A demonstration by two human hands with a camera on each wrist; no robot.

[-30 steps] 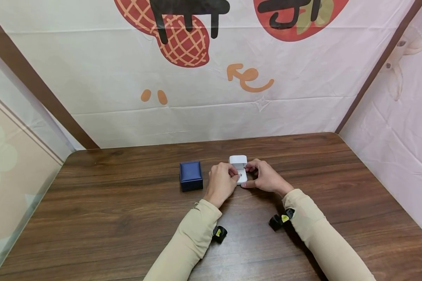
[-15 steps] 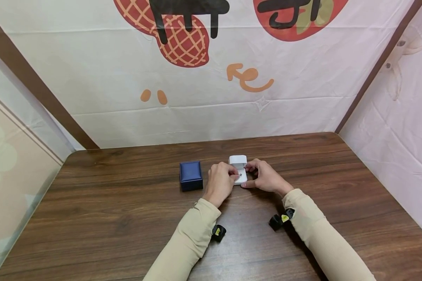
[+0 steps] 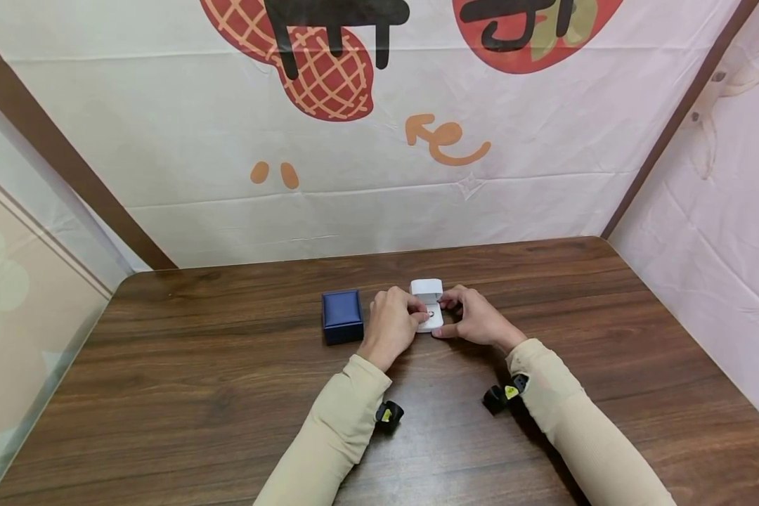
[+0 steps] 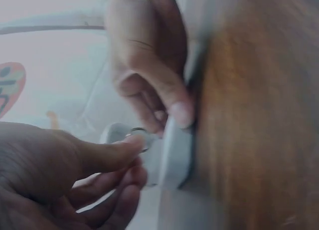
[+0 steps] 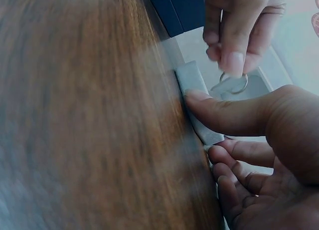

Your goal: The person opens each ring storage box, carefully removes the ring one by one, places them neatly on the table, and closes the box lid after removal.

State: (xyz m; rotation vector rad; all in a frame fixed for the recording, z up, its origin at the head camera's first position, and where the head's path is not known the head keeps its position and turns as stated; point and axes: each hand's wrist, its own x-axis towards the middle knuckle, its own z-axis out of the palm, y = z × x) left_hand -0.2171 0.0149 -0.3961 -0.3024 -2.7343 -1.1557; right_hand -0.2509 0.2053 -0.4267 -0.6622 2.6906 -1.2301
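A small white ring box point(image 3: 426, 287) stands on the table with its lid raised. My left hand point(image 3: 388, 325) pinches a thin ring point(image 5: 245, 85) between thumb and fingers, just clear of the box's base in the right wrist view. On the other side, my right hand point(image 3: 481, 322) holds the base of the box, its thumb on the near edge and its fingers at the back. Part of the box's inside is hidden behind my left fingers.
Left of my left hand stands a closed dark blue box point(image 3: 343, 308). Both rest on a brown wooden table point(image 3: 215, 379). A white printed cloth point(image 3: 215, 147) hangs behind the table's far edge.
My left hand has shifted slightly left and up from the white box, with the ring held in its fingertips. The right hand keeps its hold on the box.
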